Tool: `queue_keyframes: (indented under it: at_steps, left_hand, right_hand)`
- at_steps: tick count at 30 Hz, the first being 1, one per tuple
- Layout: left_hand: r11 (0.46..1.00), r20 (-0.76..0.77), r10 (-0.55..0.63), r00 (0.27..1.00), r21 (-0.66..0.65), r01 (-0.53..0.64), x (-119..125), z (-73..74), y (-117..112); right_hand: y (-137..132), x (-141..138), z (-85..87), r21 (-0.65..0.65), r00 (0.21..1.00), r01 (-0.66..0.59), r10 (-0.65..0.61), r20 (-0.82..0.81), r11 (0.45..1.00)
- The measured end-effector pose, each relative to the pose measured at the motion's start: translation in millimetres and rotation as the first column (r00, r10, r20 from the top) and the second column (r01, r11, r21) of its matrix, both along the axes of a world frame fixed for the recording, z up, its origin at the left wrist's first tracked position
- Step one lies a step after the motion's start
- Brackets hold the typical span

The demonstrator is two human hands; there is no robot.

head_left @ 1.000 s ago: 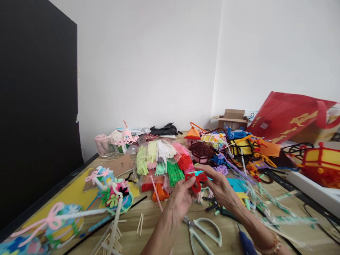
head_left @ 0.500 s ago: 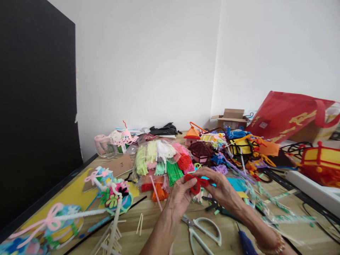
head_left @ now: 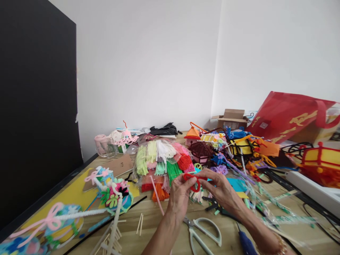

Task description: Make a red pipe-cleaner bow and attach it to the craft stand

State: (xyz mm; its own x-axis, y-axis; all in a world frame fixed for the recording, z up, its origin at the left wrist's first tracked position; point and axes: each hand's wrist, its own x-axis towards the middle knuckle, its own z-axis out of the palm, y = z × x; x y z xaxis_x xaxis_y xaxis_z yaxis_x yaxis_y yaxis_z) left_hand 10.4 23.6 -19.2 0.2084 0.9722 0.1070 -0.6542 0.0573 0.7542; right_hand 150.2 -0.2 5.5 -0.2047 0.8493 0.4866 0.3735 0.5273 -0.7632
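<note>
A fuzzy red pipe cleaner (head_left: 198,185), bent into loops, is between my two hands above the middle of the table. My left hand (head_left: 180,193) pinches its left side between thumb and fingers. On the other side my right hand (head_left: 214,184) has its fingertips closed on the same red pipe cleaner. Beyond my hands lie bundles of pipe cleaners (head_left: 174,170) in clear bags, in green, white, red and orange. Below them, scissors with pale handles (head_left: 205,230) rest on the wood, blades partly hidden by my left wrist.
Pipe-cleaner flower pieces (head_left: 117,194) lie at left on yellow sheets (head_left: 79,193). A blue-handled tool (head_left: 245,242) is near my right forearm. Finished-looking lanterns (head_left: 322,163), a red bag (head_left: 289,117) and a cardboard box (head_left: 232,118) stand at right. Short sticks (head_left: 140,224) lie in front.
The red pipe cleaner has turned in my fingers; its right part now looks thinner and stretches toward my right hand. Both hands have shifted only slightly.
</note>
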Motion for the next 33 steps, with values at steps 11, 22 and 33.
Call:
queue_keyframes:
  at_steps: [11,22,33]
  left_hand:
    - [0.9,-0.342,0.373,0.863,0.358,-0.248,-2.5,-11.7,3.3]
    - [0.807,-0.38,0.461,0.802,0.555,-0.202,-6.5,-3.0,-3.4]
    - [0.719,-0.425,0.597,0.681,0.661,-0.217,-5.4,0.6,-7.2]
  right_hand:
    - [0.6,-4.6,-5.1,-0.329,0.93,-0.228,0.105,-0.351,0.916]
    - [4.5,-6.4,-9.0,-0.32,0.937,-0.198,0.084,-0.338,0.927]
    - [7.7,0.4,-14.1,-0.394,0.959,-0.214,0.116,-0.257,0.894]
